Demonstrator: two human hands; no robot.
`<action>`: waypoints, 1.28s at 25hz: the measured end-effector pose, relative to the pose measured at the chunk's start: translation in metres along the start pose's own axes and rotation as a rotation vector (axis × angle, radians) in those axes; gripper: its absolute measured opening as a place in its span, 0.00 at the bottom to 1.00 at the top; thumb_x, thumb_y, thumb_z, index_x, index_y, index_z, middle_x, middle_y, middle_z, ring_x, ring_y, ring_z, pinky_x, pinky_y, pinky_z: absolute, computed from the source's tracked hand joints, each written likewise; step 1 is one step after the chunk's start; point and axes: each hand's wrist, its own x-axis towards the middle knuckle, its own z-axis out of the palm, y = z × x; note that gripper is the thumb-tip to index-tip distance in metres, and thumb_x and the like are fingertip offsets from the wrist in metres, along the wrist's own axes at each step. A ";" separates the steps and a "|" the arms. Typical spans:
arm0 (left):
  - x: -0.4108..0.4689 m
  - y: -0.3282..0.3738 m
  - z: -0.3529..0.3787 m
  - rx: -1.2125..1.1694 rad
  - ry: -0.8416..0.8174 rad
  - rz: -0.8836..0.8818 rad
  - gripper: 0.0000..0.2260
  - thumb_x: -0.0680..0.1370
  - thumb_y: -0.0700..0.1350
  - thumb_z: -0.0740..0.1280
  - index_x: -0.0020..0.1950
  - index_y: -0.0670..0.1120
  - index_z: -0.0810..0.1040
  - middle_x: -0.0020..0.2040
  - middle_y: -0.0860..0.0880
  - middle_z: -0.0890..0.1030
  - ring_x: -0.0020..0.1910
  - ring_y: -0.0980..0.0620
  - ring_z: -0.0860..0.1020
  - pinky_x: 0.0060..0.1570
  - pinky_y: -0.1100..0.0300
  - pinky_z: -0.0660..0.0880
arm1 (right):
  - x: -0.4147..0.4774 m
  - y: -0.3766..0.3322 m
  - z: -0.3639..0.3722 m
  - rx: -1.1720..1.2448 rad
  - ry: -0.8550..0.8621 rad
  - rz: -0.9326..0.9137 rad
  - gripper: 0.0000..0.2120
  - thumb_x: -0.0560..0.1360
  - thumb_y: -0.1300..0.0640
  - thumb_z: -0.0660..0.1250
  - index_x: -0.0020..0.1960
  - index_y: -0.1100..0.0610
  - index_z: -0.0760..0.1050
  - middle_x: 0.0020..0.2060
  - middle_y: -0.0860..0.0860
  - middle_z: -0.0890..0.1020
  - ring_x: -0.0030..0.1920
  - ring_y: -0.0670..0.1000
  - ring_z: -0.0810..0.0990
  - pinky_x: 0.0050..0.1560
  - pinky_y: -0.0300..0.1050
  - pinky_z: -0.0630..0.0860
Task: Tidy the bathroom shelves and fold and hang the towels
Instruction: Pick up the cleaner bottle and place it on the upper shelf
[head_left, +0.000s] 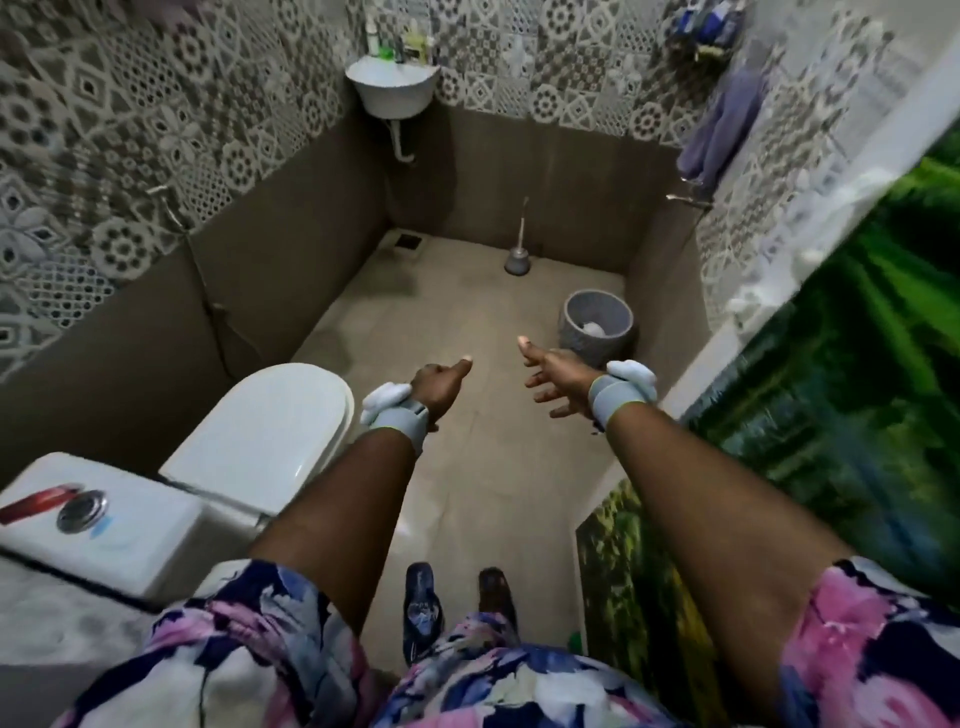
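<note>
Both my arms reach forward over the bathroom floor. My left hand (440, 384) is loosely curled with the thumb out and holds nothing. My right hand (553, 382) is empty with its fingers spread. Each wrist wears a grey band. A purple towel (719, 130) hangs on the right wall, well beyond my right hand. Above it a wall shelf (701, 31) holds blue items. Bottles (400, 44) stand on the ledge behind a small white corner sink (392, 88) at the far wall.
A white toilet (270, 431) with its lid down and cistern (98, 525) stands at the left. A grey bin (597, 325) and a toilet brush (518, 254) are on the floor ahead. A green leafy curtain (857, 364) hangs at the right.
</note>
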 end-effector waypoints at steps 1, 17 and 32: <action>0.018 0.004 -0.004 0.003 0.020 -0.004 0.27 0.76 0.65 0.60 0.64 0.45 0.74 0.62 0.45 0.76 0.58 0.40 0.76 0.50 0.49 0.75 | 0.024 -0.009 -0.004 -0.012 -0.003 -0.009 0.32 0.74 0.31 0.56 0.66 0.53 0.70 0.58 0.53 0.77 0.57 0.56 0.76 0.54 0.53 0.71; 0.162 -0.026 -0.131 -0.392 0.614 -0.405 0.15 0.78 0.58 0.62 0.41 0.48 0.72 0.48 0.44 0.75 0.46 0.44 0.74 0.47 0.54 0.72 | 0.288 -0.193 0.155 -0.583 -0.641 -0.145 0.29 0.75 0.35 0.59 0.66 0.54 0.71 0.60 0.53 0.77 0.56 0.56 0.77 0.55 0.52 0.71; -0.011 -0.157 -0.058 -1.202 1.056 -0.800 0.24 0.77 0.61 0.62 0.66 0.46 0.69 0.61 0.48 0.76 0.53 0.46 0.77 0.44 0.56 0.72 | 0.137 -0.083 0.374 -1.596 -1.481 -0.724 0.23 0.76 0.40 0.61 0.52 0.61 0.75 0.45 0.58 0.79 0.40 0.57 0.77 0.33 0.42 0.69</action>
